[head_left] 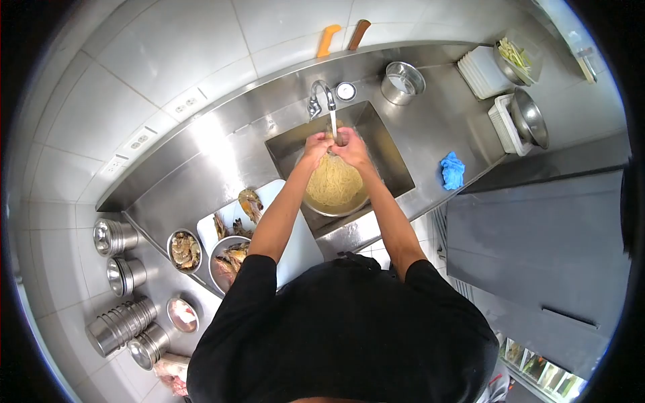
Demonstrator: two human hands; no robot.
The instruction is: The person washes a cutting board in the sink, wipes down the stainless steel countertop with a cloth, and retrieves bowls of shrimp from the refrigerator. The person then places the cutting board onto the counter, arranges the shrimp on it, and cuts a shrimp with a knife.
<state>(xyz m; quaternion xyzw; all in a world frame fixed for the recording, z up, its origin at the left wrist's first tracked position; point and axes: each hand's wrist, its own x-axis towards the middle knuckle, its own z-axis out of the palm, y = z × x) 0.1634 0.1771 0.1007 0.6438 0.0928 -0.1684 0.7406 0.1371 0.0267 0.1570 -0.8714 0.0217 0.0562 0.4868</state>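
Under the running faucet [322,97], my left hand [317,146] and my right hand [352,146] are close together, fingers curled around a small brownish item [338,139], too hidden to name. Water falls onto it. Just below my hands, a round metal bowl [336,212] of pale yellow noodles [334,181] sits in the steel sink [390,151].
A white board [299,245] with shrimp-like pieces [250,203] lies left of the sink, beside metal bowls [184,250] of similar food. A metal pot [403,83] stands behind right, and a blue cloth [452,170] lies right. Stacked bowls [121,326] stand far left.
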